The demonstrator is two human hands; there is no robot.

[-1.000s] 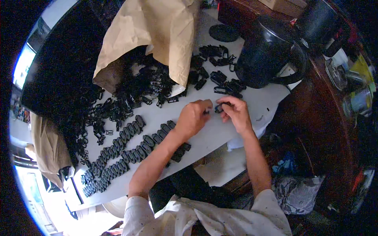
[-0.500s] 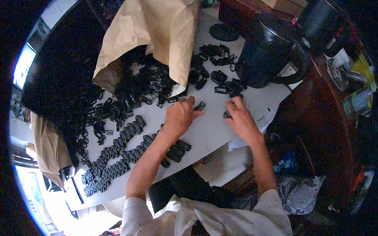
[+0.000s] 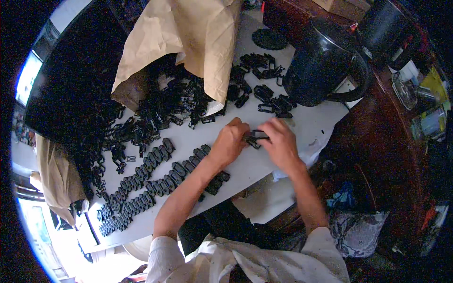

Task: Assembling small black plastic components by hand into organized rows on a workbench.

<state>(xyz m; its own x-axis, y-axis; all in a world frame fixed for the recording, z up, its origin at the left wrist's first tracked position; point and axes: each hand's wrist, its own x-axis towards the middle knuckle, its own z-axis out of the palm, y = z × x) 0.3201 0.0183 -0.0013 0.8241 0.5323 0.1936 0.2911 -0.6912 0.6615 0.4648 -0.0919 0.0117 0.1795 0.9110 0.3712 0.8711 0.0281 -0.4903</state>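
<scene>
My left hand (image 3: pixel 231 142) and my right hand (image 3: pixel 280 144) meet over the white table (image 3: pixel 245 171). Between their fingertips are small black plastic parts (image 3: pixel 257 136); the left fingers pinch a frame-like one, and the right fingers press a darker piece against it. Whether the two are joined I cannot tell. Long rows of black parts (image 3: pixel 155 186) stand side by side to the left of my left forearm. Beyond my hands lie loose black pieces (image 3: pixel 270 100), and a large heap of black frames (image 3: pixel 177 101) spills from a brown paper bag (image 3: pixel 188 37).
A big black pot or kettle with a handle (image 3: pixel 321 66) stands at the table's far right, near a round black lid (image 3: pixel 270 39). Another brown paper bag (image 3: pixel 61 177) is at the left. A patterned grey bag (image 3: pixel 361 231) lies low on the right.
My right hand has moved left, bringing its dark piece to the part in my left hand. The left hand has shifted slightly right and nearer to me. The hands now meet.
</scene>
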